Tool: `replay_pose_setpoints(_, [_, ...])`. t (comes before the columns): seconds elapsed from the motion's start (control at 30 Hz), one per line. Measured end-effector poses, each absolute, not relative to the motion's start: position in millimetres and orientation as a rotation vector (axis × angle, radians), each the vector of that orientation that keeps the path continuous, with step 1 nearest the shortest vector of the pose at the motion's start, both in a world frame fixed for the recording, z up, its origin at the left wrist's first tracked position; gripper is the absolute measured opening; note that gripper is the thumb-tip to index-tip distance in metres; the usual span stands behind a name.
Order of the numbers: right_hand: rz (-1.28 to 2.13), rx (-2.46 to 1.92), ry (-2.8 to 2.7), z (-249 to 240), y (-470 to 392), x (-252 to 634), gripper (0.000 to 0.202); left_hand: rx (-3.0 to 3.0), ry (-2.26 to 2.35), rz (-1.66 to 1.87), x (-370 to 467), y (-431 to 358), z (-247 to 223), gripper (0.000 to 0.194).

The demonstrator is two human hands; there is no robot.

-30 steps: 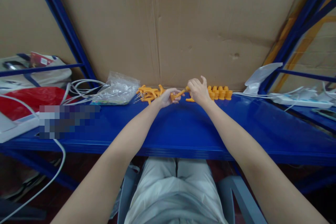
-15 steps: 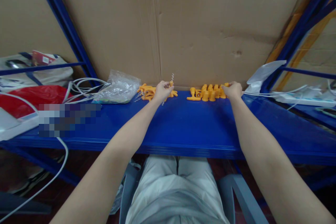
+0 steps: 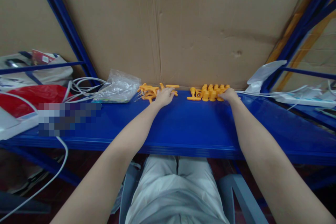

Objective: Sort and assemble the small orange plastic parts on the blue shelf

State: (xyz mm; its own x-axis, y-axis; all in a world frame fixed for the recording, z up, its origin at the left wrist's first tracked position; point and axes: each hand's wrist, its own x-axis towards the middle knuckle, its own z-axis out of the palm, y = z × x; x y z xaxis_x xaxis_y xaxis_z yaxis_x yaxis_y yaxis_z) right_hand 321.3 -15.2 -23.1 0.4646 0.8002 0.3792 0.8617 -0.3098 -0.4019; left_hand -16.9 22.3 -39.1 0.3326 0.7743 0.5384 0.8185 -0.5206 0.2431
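My left hand is low over the right side of a pile of orange-handled corkscrews, whose metal spirals point various ways. Its fingers look spread, with an orange handle just beyond them; the fingertips are partly hidden. Farther right, orange cup-shaped pieces stand close together in rows. My right hand has its fingers closed at the right end of the front row, on one orange cup-shaped piece. At the left end of the rows, an orange T-shaped piece touches the table.
The blue table backs onto a cardboard wall. A clear plastic bag and white cables lie left of the corkscrews. Toward the right are a white power strip and blue rack posts.
The corkscrew that stood upright in my left hand no longer shows there; that hand has lowered and its fingers have spread. My right hand has shifted down and slightly left, from the back row to the front.
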Motion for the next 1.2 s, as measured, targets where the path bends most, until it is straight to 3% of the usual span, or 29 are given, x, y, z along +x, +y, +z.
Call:
replay_pose_setpoints(0.07, [0.061, -2.321, -1.282, -14, -22, 310, 0.037, -2.512, -1.523, -0.859, -17, 24, -43, 0.041])
replay_pose_setpoints(0.2, [0.081, -2.326, -1.266, -1, -32, 292, 0.051, -2.531, -1.641, -0.618, -20, 25, -47, 0.045])
replay_pose_setpoints(0.43, [-0.454, -1.953, -1.311, -6, -25, 283, 0.042, -2.485, -1.691, -0.491, -18, 20, -45, 0.052])
replay_pose_setpoints(0.7, [-0.743, -1.598, -1.951, -20, -20, 234, 0.032, -2.443, -1.660, -0.581, -19, 21, -46, 0.043])
replay_pose_setpoints(1.2, [-0.482, -1.836, -2.370, -30, -33, 189, 0.039, -2.460, -1.743, -0.357, -14, 14, -39, 0.053])
